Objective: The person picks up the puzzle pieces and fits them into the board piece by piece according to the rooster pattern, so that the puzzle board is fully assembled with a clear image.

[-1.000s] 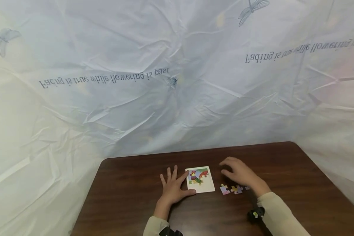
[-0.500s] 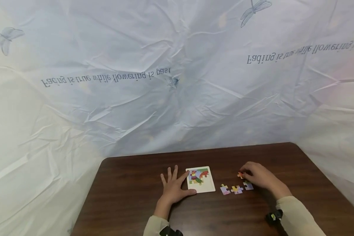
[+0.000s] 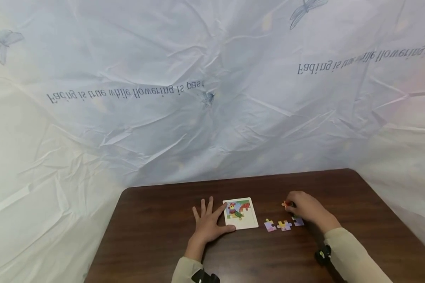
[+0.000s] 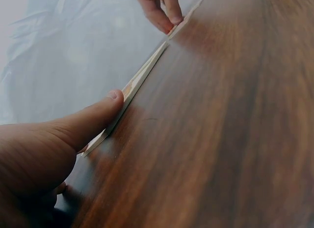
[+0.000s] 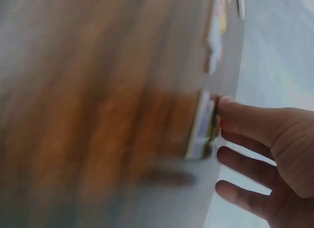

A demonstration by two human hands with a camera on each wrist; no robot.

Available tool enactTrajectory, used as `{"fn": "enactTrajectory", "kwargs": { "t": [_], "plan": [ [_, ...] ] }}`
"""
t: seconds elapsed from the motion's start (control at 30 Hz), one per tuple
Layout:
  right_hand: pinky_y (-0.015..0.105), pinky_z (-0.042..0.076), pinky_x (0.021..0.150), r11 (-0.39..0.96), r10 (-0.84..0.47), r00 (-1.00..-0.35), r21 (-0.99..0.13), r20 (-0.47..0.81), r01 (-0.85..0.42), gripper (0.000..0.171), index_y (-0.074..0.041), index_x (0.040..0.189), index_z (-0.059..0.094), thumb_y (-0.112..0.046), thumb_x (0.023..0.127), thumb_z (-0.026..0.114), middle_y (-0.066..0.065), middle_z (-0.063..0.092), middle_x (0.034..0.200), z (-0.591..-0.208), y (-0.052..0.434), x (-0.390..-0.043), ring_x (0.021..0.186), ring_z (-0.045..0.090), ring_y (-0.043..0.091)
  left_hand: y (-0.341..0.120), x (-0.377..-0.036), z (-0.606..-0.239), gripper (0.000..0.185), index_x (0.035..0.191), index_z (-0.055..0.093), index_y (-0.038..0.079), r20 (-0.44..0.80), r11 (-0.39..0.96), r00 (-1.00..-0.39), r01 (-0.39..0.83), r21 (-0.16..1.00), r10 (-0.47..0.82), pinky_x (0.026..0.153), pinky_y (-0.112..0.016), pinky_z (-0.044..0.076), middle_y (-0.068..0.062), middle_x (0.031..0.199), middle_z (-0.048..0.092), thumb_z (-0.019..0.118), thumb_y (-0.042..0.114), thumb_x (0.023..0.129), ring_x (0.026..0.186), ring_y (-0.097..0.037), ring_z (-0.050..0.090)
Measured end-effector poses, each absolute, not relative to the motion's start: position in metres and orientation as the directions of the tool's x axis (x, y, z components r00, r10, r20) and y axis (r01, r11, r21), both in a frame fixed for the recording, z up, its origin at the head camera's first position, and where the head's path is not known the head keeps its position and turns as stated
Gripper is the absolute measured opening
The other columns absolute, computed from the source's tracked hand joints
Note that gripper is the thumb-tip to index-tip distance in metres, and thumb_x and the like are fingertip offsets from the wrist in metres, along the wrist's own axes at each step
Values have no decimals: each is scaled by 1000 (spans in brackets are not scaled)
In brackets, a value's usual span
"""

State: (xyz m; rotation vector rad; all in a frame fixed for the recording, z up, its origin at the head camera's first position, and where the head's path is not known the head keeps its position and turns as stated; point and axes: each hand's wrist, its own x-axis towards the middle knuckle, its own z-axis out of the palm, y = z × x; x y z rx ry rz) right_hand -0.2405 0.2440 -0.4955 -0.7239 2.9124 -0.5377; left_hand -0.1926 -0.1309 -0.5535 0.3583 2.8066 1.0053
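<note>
My left hand (image 3: 208,228) lies with fingers spread on the table, its index finger and thumb touching the left side of a white-framed jigsaw board (image 3: 247,224). The board bears a partly filled rooster picture. Between thumb and fingers, my right hand (image 3: 307,207) pinches a red-orange puzzle piece (image 3: 285,204), partly hidden by the fingertips. Below it is a purple-and-green puzzle piece (image 3: 298,221). In the left wrist view, the left thumb (image 4: 100,112) meets the board's edge (image 4: 142,73). The right wrist view is blurred, with the right hand (image 5: 279,154) beside a loose piece.
Two more loose pieces lie between board and right hand: a lilac puzzle piece (image 3: 270,226) and a yellow-and-purple puzzle piece (image 3: 284,225). The dark wooden table (image 3: 156,228) has its far edge against a wrinkled pale printed sheet (image 3: 212,129).
My right hand has moved right, from near the board to the loose pieces, and taken hold of the red-orange piece. It has since shifted slightly left. The left hand stays still.
</note>
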Motion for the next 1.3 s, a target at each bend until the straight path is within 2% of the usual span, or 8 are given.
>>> {"fn": "enactTrajectory", "kwargs": {
  "t": [0.13,0.4,0.6,0.8,1.17,1.3],
  "plan": [
    [32,50,59,817,-498,-866,-364,-53,-447,7,-13,90,77,-9,92,83,-2,69,89,-487,239,-244,70,55,7,-130,-191,-553,93,162,47,28,-60,759,-963,169,629,264,116,-80,-12,-22,175,11,79,68,84,158,-54,-5],
    [32,46,61,779,-559,-829,-367,-37,-509,16,-13,95,68,-6,91,82,-6,61,88,-489,236,-246,71,49,7,-130,-187,-550,93,162,47,28,-61,759,-964,163,630,258,116,-79,-12,-21,175,10,79,68,85,158,-53,-6],
    [35,53,66,780,-552,-833,-371,-28,-504,15,-8,104,74,-7,91,81,-1,66,97,-495,238,-243,78,55,9,-128,-182,-549,92,162,47,27,-68,767,-965,157,623,252,116,-80,-11,-21,175,11,80,67,85,158,-54,-5],
    [30,50,62,737,-592,-805,-374,46,-563,10,-12,98,77,-5,91,80,-6,64,93,-496,236,-240,74,52,3,-125,-177,-548,93,162,48,26,-62,756,-967,153,636,249,116,-80,-11,-22,175,12,80,67,84,158,-54,-4],
    [27,47,62,668,-654,-751,-396,91,-630,9,-13,95,79,-5,93,78,-8,63,93,-485,195,-235,73,50,2,-124,-180,-548,93,162,46,27,-53,760,-967,160,630,248,116,-80,-11,-22,175,10,79,67,85,158,-54,-6],
    [26,48,62,625,-684,-723,-432,97,-650,9,-11,100,79,-4,95,76,-5,67,97,-485,176,-234,74,52,1,-123,-180,-548,93,162,47,26,-66,766,-968,149,625,242,116,-80,-11,-22,175,11,80,66,85,158,-54,-5]
  ]
}}
